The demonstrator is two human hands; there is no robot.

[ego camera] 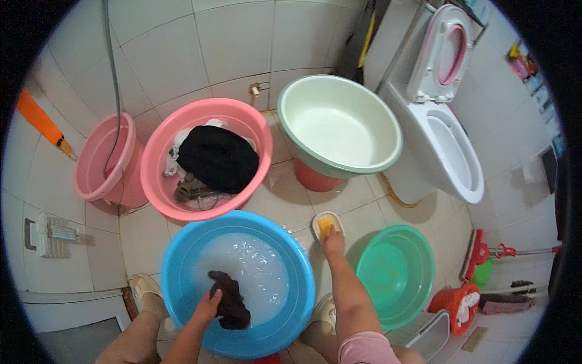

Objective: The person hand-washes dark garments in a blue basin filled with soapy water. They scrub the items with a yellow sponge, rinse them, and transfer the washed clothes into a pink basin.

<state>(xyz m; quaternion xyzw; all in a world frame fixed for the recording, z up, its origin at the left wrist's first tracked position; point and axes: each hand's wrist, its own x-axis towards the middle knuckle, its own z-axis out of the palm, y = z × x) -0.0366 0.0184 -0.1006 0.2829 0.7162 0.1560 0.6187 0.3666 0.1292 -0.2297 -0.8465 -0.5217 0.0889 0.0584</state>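
A blue plastic basin (pixel 295 255) holding cloudy, sudsy water stands on the floor between my feet. My left hand (pixel 210 305) grips the left side of a wet dark brown cloth (pixel 233 302) over the water in it. To the right of the basin, my right hand (pixel 333 241) reaches down to a yellow bar of soap (pixel 325 224) in a small white soap dish (pixel 338 221) on the floor, its fingers on the bar.
A pink basin (pixel 152 182) of clothes stands behind the blue one, beside a pink bucket (pixel 84 175). A pale green basin (pixel 395 136) rests on a red support near the toilet (pixel 473 182). At right are a green basin (pixel 363 268) and a red bin (pixel 443 302).
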